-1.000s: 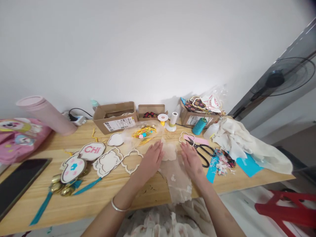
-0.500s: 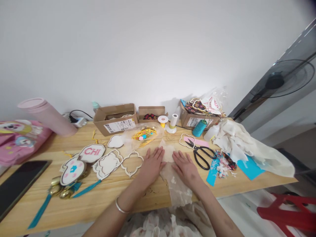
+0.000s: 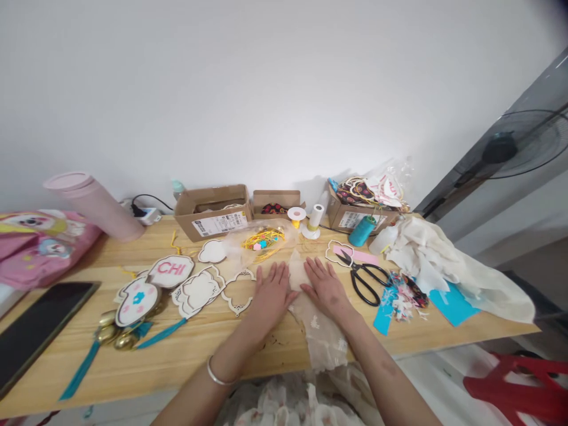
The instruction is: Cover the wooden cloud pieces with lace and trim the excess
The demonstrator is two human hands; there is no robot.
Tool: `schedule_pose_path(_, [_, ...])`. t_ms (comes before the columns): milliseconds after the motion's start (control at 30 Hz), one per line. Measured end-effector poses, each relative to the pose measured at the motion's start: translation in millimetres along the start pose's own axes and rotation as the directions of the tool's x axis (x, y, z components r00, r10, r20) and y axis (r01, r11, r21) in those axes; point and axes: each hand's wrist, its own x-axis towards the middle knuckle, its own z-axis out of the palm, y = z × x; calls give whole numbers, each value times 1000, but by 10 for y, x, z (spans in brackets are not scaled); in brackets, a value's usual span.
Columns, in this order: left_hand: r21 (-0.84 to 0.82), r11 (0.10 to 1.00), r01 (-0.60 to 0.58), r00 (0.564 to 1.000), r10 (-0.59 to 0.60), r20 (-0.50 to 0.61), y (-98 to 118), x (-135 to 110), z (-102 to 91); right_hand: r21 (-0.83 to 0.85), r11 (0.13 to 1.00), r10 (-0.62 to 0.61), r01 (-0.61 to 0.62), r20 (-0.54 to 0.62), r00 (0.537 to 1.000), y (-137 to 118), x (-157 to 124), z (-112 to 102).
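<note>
Two hands: left hand (image 3: 273,294), right hand (image 3: 325,288) flat, fingers spread on sheer fabric (image 3: 322,337), gripping nothing.
Left side: wooden frame (image 3: 237,290) just beside.
Right side: scissors (image 3: 366,284) near.

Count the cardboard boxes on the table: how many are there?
3. All stand along the back of the table: one cardboard box left of centre, a smaller cardboard box just right of it, and a third cardboard box further right, with craft pieces piled on it.

Cream lace fabric (image 3: 320,334), teal thread spool (image 3: 361,231), pink-lettered CHI plaque (image 3: 171,271), black-handled scissors (image 3: 364,286)
</note>
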Motion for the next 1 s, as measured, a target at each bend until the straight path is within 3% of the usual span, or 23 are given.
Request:
schedule_pose_path(167, [-9, 1000, 10, 999, -11, -36, -114, -29, 59, 19, 1000, -6, 6, -23, 1000, -29, -8, -17])
schedule_pose_path(367, [-36, 990, -137, 990, 136, -19, 156, -108, 217, 16, 1000, 5, -5, -16, 1000, -48, -1, -34])
schedule_pose_path(467, [-28, 992, -126, 992, 126, -12, 229, -136, 179, 12, 1000, -3, 3, -21, 1000, -26, 0, -6])
schedule_pose_path(633, [-54, 989, -137, 990, 139, 29, 151, -255, -22, 17, 1000, 9, -9, 3, 1000, -37, -2, -34])
schedule_pose_path(733, [-122, 980, -160, 985, 166, 43, 90, -424, -120, 28, 999, 15, -16, 27, 1000, -61, 3, -75])
schedule_pose_path(867, [-295, 944, -147, 989, 146, -26, 37, -656, -131, 45, 999, 10, -11, 19, 1000, -36, 7, -47])
schedule_pose_path(1000, [-447, 891, -84, 993, 38, -111, 3, -732, -92, 102, 995, 14, 0, -130, 991, 41, -12, -4])
